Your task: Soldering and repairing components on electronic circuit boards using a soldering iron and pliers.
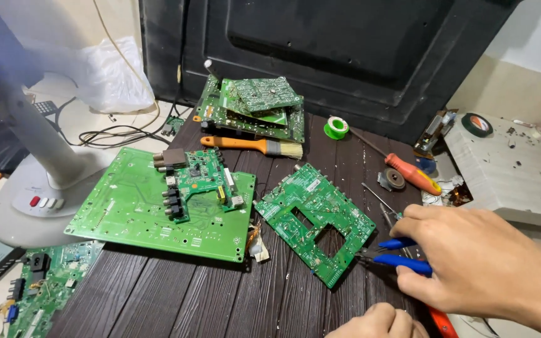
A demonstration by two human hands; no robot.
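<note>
My right hand (471,260) grips blue-handled cutting pliers (396,256), their jaws at the right edge of a green circuit board (311,219) with a rectangular cut-out. My left hand (380,323) shows only as closed knuckles at the bottom edge, just below that board; I cannot see anything in it. The board lies flat on a dark wooden table (176,300).
A large green board (133,213) carries a smaller board (198,181). A stack of boards (252,106), an orange-handled brush (252,145), a green solder spool (337,128) and a red screwdriver (411,174) lie behind. A fan base (39,194) stands left; a black panel (320,44) leans behind.
</note>
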